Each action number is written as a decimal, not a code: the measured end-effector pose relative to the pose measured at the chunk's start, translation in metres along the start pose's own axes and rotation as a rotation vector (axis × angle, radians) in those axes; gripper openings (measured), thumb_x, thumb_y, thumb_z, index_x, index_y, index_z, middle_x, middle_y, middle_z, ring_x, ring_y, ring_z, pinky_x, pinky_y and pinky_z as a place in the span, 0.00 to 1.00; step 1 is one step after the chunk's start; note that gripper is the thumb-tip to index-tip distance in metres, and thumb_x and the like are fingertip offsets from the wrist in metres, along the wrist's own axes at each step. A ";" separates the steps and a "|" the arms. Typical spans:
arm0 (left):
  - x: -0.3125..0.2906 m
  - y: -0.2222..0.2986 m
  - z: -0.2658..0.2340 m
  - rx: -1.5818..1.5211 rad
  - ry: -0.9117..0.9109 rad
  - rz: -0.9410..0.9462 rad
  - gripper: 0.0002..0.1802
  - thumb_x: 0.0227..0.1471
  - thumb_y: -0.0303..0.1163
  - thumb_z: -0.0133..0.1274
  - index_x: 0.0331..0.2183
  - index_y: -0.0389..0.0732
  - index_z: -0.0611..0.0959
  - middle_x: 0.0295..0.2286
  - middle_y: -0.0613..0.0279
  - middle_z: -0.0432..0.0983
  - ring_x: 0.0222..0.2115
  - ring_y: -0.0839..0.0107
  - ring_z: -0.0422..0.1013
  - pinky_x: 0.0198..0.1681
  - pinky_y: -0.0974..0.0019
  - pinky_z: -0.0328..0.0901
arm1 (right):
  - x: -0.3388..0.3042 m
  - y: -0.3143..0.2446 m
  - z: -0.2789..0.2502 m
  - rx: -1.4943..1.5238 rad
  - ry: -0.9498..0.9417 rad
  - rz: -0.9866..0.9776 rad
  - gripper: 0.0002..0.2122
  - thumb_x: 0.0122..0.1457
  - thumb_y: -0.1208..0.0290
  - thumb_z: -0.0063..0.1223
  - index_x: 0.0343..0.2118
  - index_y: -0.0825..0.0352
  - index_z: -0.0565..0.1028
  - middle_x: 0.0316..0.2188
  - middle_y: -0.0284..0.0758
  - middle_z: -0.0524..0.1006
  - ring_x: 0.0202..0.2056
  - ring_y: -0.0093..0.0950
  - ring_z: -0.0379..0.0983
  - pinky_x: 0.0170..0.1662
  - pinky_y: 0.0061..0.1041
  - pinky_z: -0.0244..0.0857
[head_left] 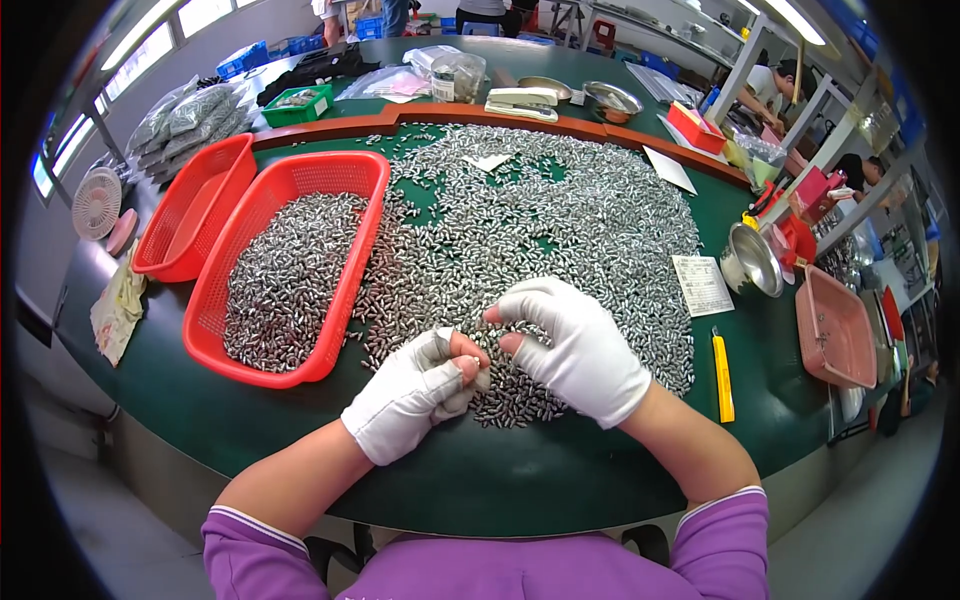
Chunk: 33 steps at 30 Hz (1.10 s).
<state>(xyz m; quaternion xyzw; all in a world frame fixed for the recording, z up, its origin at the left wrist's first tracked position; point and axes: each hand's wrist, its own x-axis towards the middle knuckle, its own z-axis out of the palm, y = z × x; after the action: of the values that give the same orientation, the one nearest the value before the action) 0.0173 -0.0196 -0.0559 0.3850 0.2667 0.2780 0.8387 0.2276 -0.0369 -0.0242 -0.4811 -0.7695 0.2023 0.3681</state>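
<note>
A wide layer of small silver metal parts, short and capsule-shaped, covers the middle of the green table. At its near edge is my left hand, in a white glove with bare fingertips. Its thumb and forefinger are pinched together; a tiny bright thing shows at the tips, too small to name. My right hand, gloved the same way, hovers over the parts just to the right. Its thumb and forefinger stand apart, with nothing visible between them. A red perforated basket at the left holds a heap of the same parts.
Further left is a second red basket, beside a stained cloth. A yellow cutter, a paper slip and a metal bowl lie right. A wooden rail borders the far side. Other people work beyond.
</note>
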 end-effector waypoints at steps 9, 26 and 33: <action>0.000 -0.001 0.000 0.049 0.000 0.030 0.09 0.59 0.40 0.53 0.37 0.46 0.78 0.29 0.71 0.75 0.21 0.86 0.62 0.24 0.82 0.55 | -0.006 0.024 0.008 -0.521 -0.111 -0.041 0.04 0.47 0.68 0.59 0.24 0.60 0.77 0.28 0.33 0.75 0.33 0.35 0.74 0.38 0.35 0.68; 0.002 0.000 -0.001 -0.041 -0.019 0.027 0.14 0.55 0.39 0.57 0.37 0.45 0.72 0.28 0.68 0.66 0.22 0.81 0.54 0.26 0.77 0.52 | -0.005 0.026 0.009 -0.499 -0.109 -0.046 0.05 0.47 0.69 0.60 0.26 0.62 0.77 0.28 0.33 0.76 0.34 0.36 0.73 0.38 0.34 0.68; -0.001 0.001 0.003 -0.100 -0.015 -0.029 0.12 0.56 0.34 0.54 0.41 0.43 0.72 0.32 0.68 0.72 0.25 0.83 0.61 0.31 0.78 0.58 | 0.003 0.007 -0.002 -0.280 0.074 -0.260 0.06 0.43 0.77 0.61 0.26 0.63 0.75 0.28 0.33 0.76 0.31 0.35 0.73 0.35 0.32 0.68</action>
<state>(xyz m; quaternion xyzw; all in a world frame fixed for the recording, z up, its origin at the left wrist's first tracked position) 0.0185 -0.0210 -0.0536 0.3405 0.2519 0.2758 0.8629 0.2322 -0.0312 -0.0266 -0.4312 -0.8317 0.0263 0.3487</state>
